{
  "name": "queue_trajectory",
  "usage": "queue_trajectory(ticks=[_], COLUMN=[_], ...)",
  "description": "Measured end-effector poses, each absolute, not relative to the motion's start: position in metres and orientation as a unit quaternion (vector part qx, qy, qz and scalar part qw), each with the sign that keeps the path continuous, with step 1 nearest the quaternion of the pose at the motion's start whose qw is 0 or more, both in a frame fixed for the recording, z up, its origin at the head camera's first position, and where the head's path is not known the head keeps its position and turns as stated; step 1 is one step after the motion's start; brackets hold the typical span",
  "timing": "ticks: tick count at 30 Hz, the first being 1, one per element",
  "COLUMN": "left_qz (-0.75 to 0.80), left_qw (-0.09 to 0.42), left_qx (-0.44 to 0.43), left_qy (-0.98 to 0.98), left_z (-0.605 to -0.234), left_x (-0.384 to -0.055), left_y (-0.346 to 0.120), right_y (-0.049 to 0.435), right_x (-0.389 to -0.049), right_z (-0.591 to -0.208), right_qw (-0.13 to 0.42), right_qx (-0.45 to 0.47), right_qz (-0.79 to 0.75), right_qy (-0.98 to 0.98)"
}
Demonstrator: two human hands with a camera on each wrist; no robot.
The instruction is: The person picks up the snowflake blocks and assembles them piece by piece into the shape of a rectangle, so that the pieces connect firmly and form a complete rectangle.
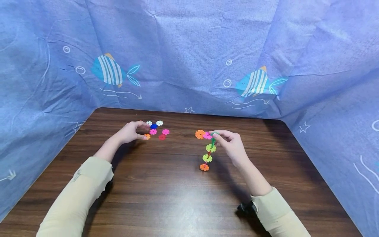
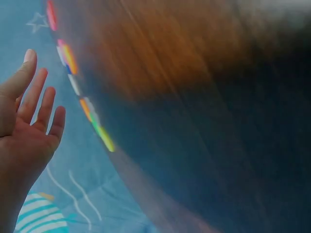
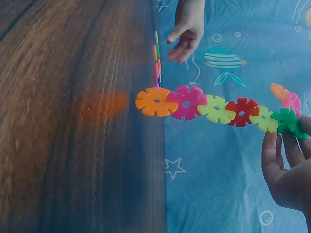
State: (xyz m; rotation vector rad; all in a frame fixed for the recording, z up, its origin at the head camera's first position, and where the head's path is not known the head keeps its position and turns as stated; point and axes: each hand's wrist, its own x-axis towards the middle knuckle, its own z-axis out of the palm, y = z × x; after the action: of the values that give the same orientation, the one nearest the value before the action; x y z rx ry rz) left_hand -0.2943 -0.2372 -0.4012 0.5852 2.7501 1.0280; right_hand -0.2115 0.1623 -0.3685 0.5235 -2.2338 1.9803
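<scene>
In the head view my right hand (image 1: 232,144) pinches a green notched plastic disc (image 3: 287,121) at the top of a chain of interlocked discs. Below it the chain runs down through yellow, a red disc (image 3: 242,112), yellow and a pink disc (image 3: 187,103) to an orange disc (image 3: 156,102) at the bottom, at or just above the tabletop. From the green piece a pink disc (image 1: 207,135) and another orange disc (image 1: 200,134) stick out leftward. My left hand (image 1: 130,131) hovers beside loose discs, fingers apart; I see nothing held in it.
Loose discs lie at the table's back left, among them a blue disc (image 1: 153,126), a white disc (image 1: 160,123), a red disc (image 1: 162,137) and an orange disc (image 1: 147,136). Behind the brown wooden table (image 1: 165,197) hangs a blue fish-print cloth (image 1: 189,59).
</scene>
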Motion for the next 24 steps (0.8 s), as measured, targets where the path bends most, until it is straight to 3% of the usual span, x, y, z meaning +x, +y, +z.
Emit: queue_trajectory(ticks=[5, 24], left_qz=[0.338, 0.313], left_qw=[0.099, 0.069], left_qx=[0.183, 0.177], left_qy=[0.918, 0.930], left_z=[-0.410, -0.424], left_x=[-0.303, -0.314], left_y=[-0.241, -0.242], right_y=[0.162, 0.161], right_x=[-0.212, -0.214], right_z=[-0.369, -0.370], right_qw=[0.051, 0.050], right_qx=[0.168, 0.166], right_qz=[0.657, 0.658], right_qy=[-0.734, -0.733])
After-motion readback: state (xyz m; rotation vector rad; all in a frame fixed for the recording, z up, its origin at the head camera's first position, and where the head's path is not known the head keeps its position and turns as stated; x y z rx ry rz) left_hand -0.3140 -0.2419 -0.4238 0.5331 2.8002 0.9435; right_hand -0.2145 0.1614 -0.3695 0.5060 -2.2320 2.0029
